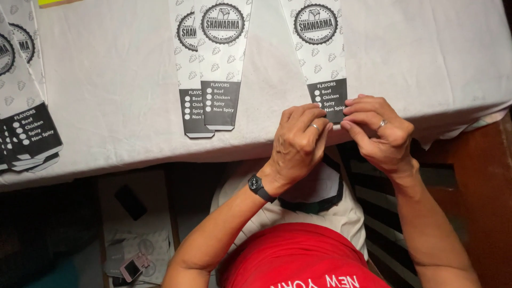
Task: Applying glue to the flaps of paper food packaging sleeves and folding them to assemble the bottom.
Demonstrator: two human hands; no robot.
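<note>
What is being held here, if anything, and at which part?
Both the left hand and the right hand pinch the narrow dark bottom end of a printed paper sleeve lying on the white table.

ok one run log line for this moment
left hand: pinching paper sleeve bottom edge | right hand: same | table: more sleeves

The paper sleeve [322, 58] looks matt and smooth (printed black and white); the bench [117, 80] wears white, faintly creased cloth.
</note>
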